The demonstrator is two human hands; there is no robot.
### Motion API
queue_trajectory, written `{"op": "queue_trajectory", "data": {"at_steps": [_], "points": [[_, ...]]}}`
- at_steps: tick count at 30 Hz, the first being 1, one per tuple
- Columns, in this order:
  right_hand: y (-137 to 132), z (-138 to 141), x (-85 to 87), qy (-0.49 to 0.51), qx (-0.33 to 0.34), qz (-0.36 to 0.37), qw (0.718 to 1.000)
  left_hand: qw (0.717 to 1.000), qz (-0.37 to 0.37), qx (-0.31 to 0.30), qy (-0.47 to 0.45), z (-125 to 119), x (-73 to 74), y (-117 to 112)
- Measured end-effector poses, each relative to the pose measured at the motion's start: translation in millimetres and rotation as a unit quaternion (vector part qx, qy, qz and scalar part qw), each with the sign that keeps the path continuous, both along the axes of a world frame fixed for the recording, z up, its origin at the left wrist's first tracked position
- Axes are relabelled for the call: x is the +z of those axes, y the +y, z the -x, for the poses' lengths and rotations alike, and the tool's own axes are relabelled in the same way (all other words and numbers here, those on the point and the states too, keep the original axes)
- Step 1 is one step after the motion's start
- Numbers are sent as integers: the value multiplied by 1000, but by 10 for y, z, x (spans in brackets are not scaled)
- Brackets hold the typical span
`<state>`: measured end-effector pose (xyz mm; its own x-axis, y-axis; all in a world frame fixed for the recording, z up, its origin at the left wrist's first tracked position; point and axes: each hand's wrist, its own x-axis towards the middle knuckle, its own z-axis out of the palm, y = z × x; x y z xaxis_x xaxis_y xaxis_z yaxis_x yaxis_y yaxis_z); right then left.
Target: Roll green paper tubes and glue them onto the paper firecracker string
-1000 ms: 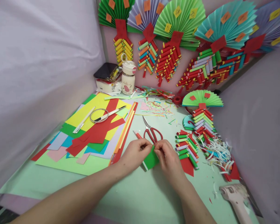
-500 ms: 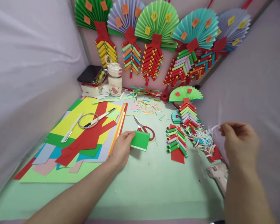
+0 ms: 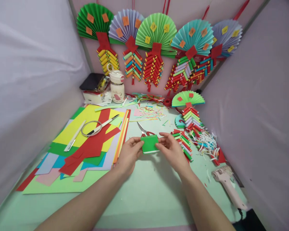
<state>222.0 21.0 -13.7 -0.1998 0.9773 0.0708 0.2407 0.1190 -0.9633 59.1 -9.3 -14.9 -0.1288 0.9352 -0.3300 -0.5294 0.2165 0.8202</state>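
Note:
A small green paper rectangle with a white strip along its lower edge is held above the table, between my two hands. My left hand pinches its left side, thumb in front. The right side is pinched by my right hand, its thumb on the front and fingers partly behind. Just beyond the paper lie red-handled scissors, blades pointing away and handles partly covered. Close to my right hand is a cluster of rolled paper tubes, partly hidden by that hand.
Coloured paper sheets with a metal ring and craft knives spread at left. A hot glue gun and white strip scraps lie at right. A bottle stands at the back; paper fans hang on the wall.
My right hand has come in from the far right, away from the scrap pile, and now grips the green paper's right side. The thin white strip it held is no longer seen there.

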Motion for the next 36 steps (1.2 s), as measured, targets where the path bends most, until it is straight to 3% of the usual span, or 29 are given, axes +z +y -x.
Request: {"op": "queue_trajectory", "data": {"at_steps": [5, 8, 10, 12, 16, 19, 28, 34, 36], "points": [[58, 156, 16, 52, 8, 17, 998, 998, -8, -55, -24, 5, 22, -18], [96, 37, 15, -65, -37, -99, 992, 1000, -16, -12, -5, 59, -1, 15], [106, -53, -5, -189, -29, -197, 962, 1000, -22, 22, -1, 95, -13, 43], [105, -116, -34, -286, 28, -249, 925, 999, -20, 40, -3, 116, -16, 63], [97, -150, -105, -395, 66, -272, 875, 999, -18, 46, 4, 112, 5, 69], [95, -130, -147, -425, 72, -280, 858, 999, -14, 40, 13, 100, 9, 60], [58, -32, -176, -427, 78, -227, 872, 999, -20, 37, 14, 102, -2, 58], [9, -72, -113, -367, 70, -203, 905, 998, -21, 53, 30, 117, 14, 70], [11, -85, -110, -377, 56, -208, 901, 998, -20, 48, 34, 115, 12, 70]]}}
